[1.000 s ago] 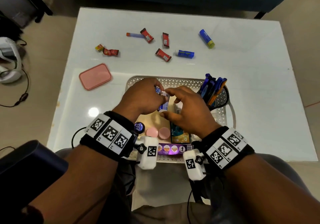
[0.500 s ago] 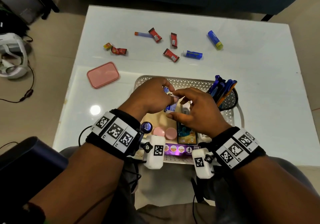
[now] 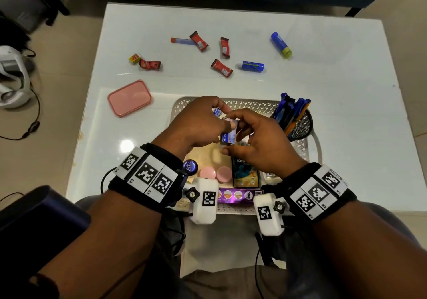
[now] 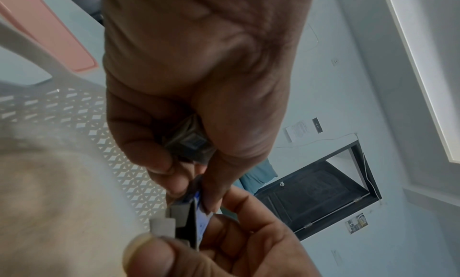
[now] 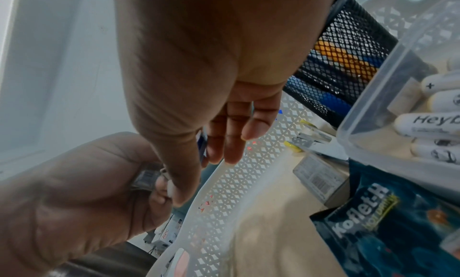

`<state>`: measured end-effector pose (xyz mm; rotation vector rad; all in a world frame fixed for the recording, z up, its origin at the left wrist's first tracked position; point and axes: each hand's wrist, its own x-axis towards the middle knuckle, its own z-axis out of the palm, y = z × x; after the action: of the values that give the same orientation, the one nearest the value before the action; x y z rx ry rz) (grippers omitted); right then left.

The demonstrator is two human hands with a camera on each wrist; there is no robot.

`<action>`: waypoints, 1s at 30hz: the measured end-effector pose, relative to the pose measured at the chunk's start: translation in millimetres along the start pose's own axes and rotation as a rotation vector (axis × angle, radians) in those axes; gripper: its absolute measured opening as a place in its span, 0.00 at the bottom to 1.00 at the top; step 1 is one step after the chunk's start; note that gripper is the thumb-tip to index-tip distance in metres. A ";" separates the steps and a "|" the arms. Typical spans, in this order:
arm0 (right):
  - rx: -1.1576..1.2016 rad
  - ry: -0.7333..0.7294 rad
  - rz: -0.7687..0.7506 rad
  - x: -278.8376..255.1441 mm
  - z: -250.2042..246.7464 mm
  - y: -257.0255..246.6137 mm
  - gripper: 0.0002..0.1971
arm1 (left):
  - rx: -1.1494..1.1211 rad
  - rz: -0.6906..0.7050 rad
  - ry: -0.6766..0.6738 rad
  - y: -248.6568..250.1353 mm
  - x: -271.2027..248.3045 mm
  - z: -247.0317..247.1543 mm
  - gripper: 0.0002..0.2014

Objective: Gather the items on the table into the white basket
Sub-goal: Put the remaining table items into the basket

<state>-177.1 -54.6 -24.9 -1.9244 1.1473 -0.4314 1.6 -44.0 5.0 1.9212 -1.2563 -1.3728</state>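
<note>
Both hands meet above the white basket (image 3: 254, 105). My left hand (image 3: 221, 119) curls round a small blue-and-white box (image 3: 217, 111), which also shows in its palm (image 4: 189, 143); its thumb presses on a second small blue box (image 3: 228, 138). My right hand (image 3: 240, 134) pinches that second box from the other side, between thumb and fingers. The second box (image 4: 199, 222) has grey flaps standing open. On the far part of the table lie several red candy wrappers (image 3: 221, 67), two blue glue sticks (image 3: 281, 45) and a pink lid (image 3: 129, 98).
The basket holds a black mesh pen cup (image 3: 298, 123), a dark Koflet-H packet (image 3: 246, 173), two pink caps (image 3: 216, 173), a purple box (image 3: 238, 194) and a clear tub of batteries (image 5: 410, 104). A small yellow cube (image 3: 134, 58) and a blue-orange tube (image 3: 182, 41) lie on the table.
Both hands stay together over the basket. More of the small blue box shows between them now, with the left thumb on its top.
</note>
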 end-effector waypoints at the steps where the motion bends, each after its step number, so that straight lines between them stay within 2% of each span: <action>1: 0.017 -0.013 0.019 0.3 -0.3 0.6 0.35 | -0.005 -0.002 -0.008 0.7 -0.8 0.1 0.11; 7: 0.142 -0.078 0.084 2.6 -2.9 3.5 0.35 | -0.022 -0.015 -0.039 0.4 -1.1 0.8 0.14; 15: 0.071 -0.109 0.040 0.5 -7.0 0.1 0.35 | -0.020 -0.012 -0.036 -1.3 0.6 -1.3 0.14; 18: -0.006 -0.109 -0.024 0.0 -8.0 1.2 0.35 | -0.032 -0.010 -0.032 -1.0 0.9 -3.3 0.14; 22: -0.193 -0.125 -0.147 -1.5 -6.9 2.4 0.38 | -0.037 -0.022 -0.028 -3.2 3.3 -3.8 0.15; 25: -0.239 -0.146 -0.158 -1.8 -7.9 4.5 0.42 | -0.044 -0.039 -0.041 -4.5 4.1 -2.4 0.14; 30: -0.237 -0.117 -0.154 -1.5 -8.2 5.3 0.36 | -0.042 -0.037 -0.056 -4.8 3.4 -0.9 0.14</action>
<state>-186.1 -58.6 -24.1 -2.2227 1.0153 -0.2696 4.6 -44.8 0.0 1.8984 -1.2133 -1.4703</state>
